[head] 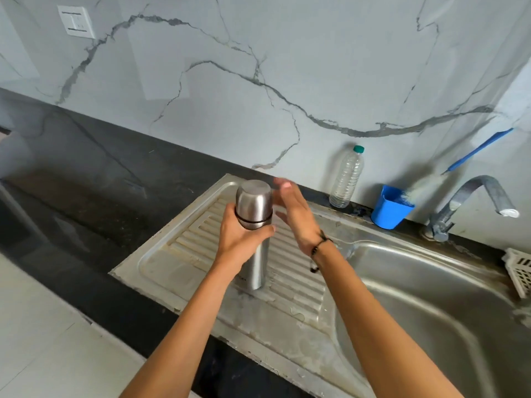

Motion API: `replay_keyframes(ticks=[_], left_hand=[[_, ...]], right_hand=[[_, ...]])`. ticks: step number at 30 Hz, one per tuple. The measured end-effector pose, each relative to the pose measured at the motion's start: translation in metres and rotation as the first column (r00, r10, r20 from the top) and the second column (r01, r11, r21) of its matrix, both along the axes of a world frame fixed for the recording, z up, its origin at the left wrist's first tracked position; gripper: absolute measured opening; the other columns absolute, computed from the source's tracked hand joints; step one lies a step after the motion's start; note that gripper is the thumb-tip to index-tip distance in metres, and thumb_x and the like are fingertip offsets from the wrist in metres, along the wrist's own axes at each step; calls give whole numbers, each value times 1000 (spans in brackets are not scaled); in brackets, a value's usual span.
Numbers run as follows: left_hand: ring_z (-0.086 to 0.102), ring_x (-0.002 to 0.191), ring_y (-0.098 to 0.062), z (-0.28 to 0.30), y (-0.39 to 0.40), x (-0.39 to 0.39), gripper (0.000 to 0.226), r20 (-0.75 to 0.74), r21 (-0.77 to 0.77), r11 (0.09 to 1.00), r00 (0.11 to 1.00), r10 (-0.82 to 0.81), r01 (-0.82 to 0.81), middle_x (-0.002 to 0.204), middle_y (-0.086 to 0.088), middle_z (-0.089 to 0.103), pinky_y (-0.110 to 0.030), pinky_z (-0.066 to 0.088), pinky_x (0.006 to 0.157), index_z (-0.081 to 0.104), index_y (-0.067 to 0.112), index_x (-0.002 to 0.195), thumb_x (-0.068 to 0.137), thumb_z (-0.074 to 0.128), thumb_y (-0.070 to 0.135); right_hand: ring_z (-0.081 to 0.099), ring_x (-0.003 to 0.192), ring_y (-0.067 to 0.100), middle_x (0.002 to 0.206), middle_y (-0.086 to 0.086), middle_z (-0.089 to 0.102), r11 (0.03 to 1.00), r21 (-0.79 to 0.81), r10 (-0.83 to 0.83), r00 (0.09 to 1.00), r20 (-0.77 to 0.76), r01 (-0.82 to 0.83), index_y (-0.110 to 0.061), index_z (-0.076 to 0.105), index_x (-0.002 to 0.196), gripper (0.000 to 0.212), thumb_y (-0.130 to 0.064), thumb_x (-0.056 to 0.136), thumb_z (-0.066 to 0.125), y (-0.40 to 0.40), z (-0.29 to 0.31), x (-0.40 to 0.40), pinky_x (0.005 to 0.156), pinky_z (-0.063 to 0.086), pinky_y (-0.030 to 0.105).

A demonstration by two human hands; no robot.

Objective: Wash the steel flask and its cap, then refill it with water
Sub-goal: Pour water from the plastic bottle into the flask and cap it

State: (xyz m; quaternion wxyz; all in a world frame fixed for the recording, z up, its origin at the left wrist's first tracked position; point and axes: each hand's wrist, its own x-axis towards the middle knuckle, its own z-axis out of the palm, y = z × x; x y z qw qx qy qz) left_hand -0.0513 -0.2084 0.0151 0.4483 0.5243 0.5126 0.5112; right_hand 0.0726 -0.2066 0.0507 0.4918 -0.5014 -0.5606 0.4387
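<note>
1. Two bare forearms reach in from the lower edge over the ribbed steel draining board point(184, 254) of the sink
2. Left hand point(240, 239) wraps its fingers around the tall brushed-steel flask point(255, 234), which stands upright on the draining board with its rounded steel cap point(254, 199) on
3. Right hand point(293, 214), beaded band at the wrist, is just beside the cap with fingers straight and spread, gripping nothing
4. Behind, a clear plastic bottle with a green lid point(346, 178), a blue plastic cup point(390, 206) and a chrome tap point(471, 205) line the marble wall
</note>
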Motion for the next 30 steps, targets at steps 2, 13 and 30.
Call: replay_keyframes(ticks=[2, 13, 30], left_hand=[[65, 93, -15, 8, 7, 8, 66, 121, -22, 996, 989, -83, 86, 102, -4, 65, -27, 51, 76, 48, 17, 113, 57, 84, 9], [61, 96, -11, 47, 106, 102, 62, 14, -4, 932, 932, -362, 362, 103, 1, 62, -26, 50, 79, 46, 19, 112, 64, 80, -1], [61, 97, -9, 16, 210, 132, 63, -86, -89, 905, 902, -422, 415, 102, 5, 63, -29, 50, 85, 51, 19, 111, 60, 84, 0]], right_hand=[[58, 111, 14, 116, -2, 63, 987, -137, 85, 996, 27, -81, -24, 55, 119, 39, -50, 91, 49, -5, -15, 29, 100, 43, 40], [55, 96, 16, 111, 2, 57, 990, 8, -131, 879, 459, 143, -11, 34, 128, 71, -16, 72, 78, 69, -17, 94, 79, 47, 27], [56, 88, 23, 96, 4, 56, 967, -26, -194, 798, 570, 253, -5, 37, 122, 67, -25, 73, 77, 158, -51, 127, 69, 44, 31]])
